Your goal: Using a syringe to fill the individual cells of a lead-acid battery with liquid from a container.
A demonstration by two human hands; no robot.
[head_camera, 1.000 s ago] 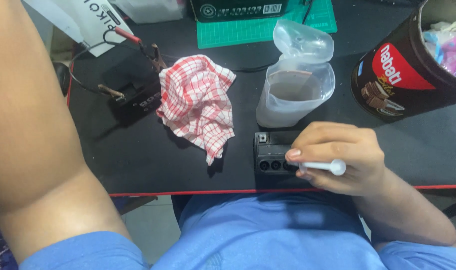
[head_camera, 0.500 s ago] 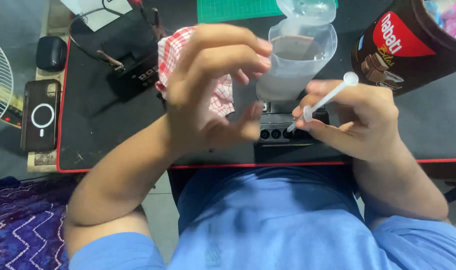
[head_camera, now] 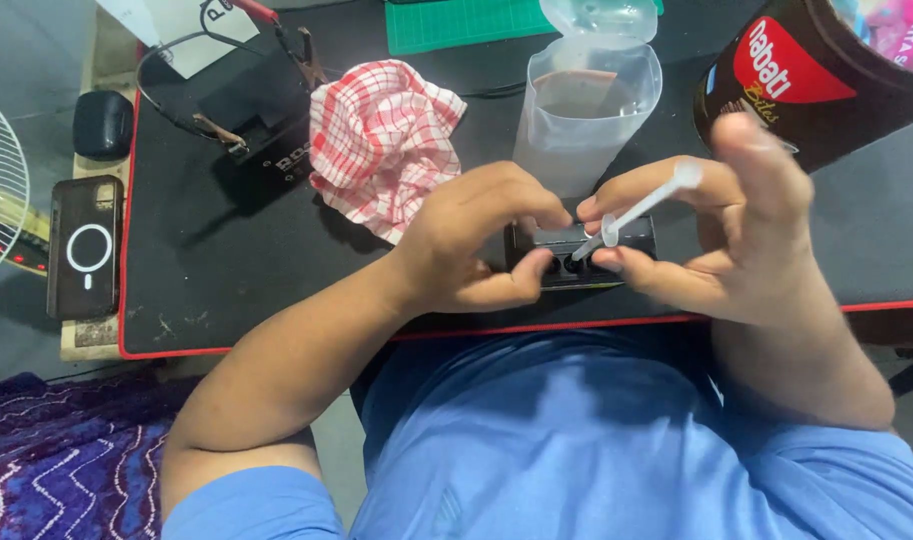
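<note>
Gripping black device (head_camera: 581, 262); white swab (head_camera: 636, 210) aimed

Matt black plastic block (head_camera: 581, 262), translucent plastic stick (head_camera: 636, 210), checked cloth (head_camera: 381, 140), matt black mat (head_camera: 226, 270).

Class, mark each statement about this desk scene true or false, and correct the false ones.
1. The right hand holds a thin white stick. True.
2. The left hand rests on the checked cloth. False: it grips the small black device.
3. The phone lies left of the black mat. True.
4. The clear plastic container lies tipped over. False: it stands upright.
</note>
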